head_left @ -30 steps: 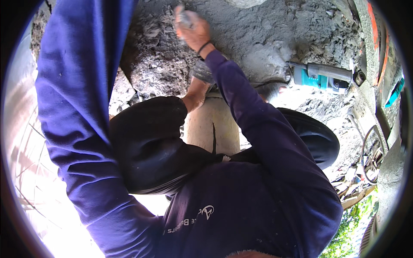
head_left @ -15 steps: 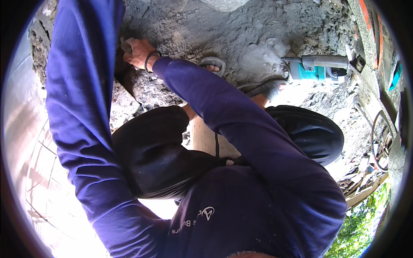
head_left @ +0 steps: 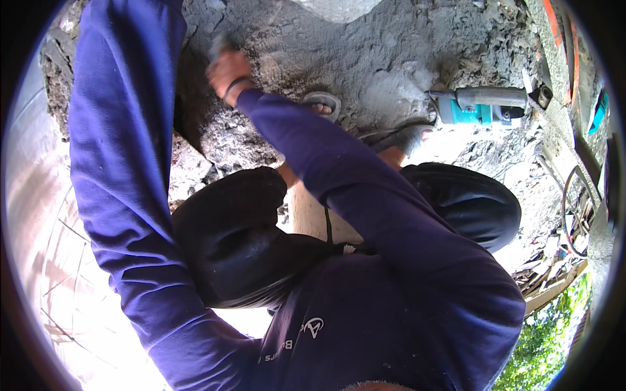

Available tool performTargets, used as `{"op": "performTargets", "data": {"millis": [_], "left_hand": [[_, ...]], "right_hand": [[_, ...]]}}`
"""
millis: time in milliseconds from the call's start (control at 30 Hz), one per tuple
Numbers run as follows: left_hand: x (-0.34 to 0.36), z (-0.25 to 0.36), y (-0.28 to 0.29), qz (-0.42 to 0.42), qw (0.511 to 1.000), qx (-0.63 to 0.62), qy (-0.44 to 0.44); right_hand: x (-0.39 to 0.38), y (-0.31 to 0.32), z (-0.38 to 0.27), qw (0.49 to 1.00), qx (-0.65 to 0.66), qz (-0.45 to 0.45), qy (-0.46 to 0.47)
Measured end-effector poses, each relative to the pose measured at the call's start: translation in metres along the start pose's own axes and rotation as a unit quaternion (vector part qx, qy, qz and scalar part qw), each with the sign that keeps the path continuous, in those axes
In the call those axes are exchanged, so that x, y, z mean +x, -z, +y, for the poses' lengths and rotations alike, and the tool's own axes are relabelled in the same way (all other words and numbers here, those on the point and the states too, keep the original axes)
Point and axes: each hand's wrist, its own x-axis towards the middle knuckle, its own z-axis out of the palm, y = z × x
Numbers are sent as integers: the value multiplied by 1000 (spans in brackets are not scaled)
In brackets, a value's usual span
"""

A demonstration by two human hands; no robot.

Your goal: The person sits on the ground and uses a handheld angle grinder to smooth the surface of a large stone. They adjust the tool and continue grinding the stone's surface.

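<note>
My right hand (head_left: pixel 229 69), with a dark band round its wrist, reaches across to the upper left over the rough grey ground (head_left: pixel 274 49). Its fingers are closed round a grey lump (head_left: pixel 222 45), blurred by motion; it may be a piece of stone. Just below the hand lies a dark hollow beside pale broken rubble (head_left: pixel 228 140). My left arm (head_left: pixel 124 130), in a blue sleeve, stretches up past the top edge, so the left hand is out of view.
A teal power tool (head_left: pixel 473 107) with a grey handle lies at the right. My sandalled foot (head_left: pixel 319 104) rests on the dirt. A big pale rock (head_left: pixel 339 6) stands at the top edge. Planks, a cable (head_left: pixel 567 208) and wood scraps (head_left: pixel 548 277) line the right side.
My right hand has moved up and slightly right, away from the dark hollow, with the lump at its fingers. The left arm has barely moved.
</note>
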Motion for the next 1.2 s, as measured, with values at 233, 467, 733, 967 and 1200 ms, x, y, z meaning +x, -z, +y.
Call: {"op": "performTargets", "data": {"millis": [233,467,733,967,1200], "left_hand": [[0,-9,-4,3,999,32,-6],[12,-19,-3,16,999,16,-34],[20,-36,5,-26,947,284,-146],[22,-40,3,-2,998,-55,-32],[20,-20,-7,5,991,-130,3]], "right_hand": [[-39,19,-13,975,180,-74,109],[-5,176,196,912,386,132,29],[116,321,200,962,-4,269,38],[177,218,274,929,334,85,138],[93,252,233,986,41,100,124]]}}
